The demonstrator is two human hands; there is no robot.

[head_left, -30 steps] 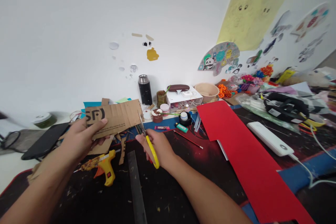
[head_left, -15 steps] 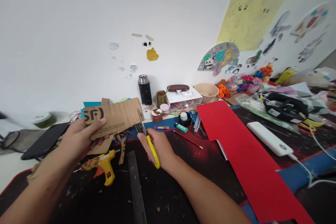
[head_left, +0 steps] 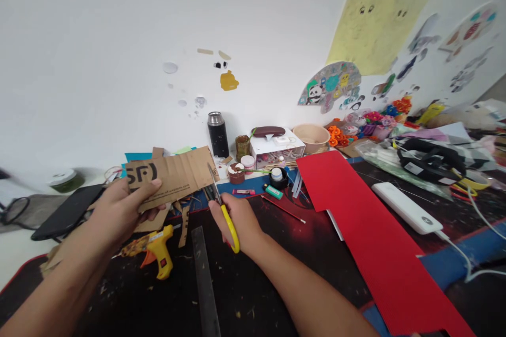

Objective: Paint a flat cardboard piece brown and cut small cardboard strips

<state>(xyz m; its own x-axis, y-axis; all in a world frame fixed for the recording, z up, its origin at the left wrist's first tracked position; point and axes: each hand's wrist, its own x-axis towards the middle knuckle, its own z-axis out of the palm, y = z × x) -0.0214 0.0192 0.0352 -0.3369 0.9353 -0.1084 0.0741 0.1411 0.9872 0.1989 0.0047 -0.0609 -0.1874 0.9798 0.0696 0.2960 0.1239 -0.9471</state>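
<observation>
My left hand (head_left: pixel 128 200) grips a flat piece of brown cardboard (head_left: pixel 177 175) by its left end, thumb on top, near the black printed letters. The cardboard is held up above the table, slightly tilted. My right hand (head_left: pixel 239 221) is closed round the yellow handles of a pair of scissors (head_left: pixel 230 227). The scissors' blades point up and away, at the right end of the cardboard. Below my hands lie a yellow glue gun (head_left: pixel 161 253) and a dark flat ruler (head_left: pixel 205 284) on the black mat.
A long red sheet (head_left: pixel 367 237) lies to the right, near a white power strip (head_left: pixel 407 208). Behind stand a black flask (head_left: pixel 218 134), a white box (head_left: pixel 276 147) and a beige bowl (head_left: pixel 311 138). A red pencil (head_left: pixel 282 209) and a green lighter (head_left: pixel 272 191) lie mid-table.
Both hands stay nearly in place. The cardboard's right end and the scissors' blades have shifted only slightly against each other.
</observation>
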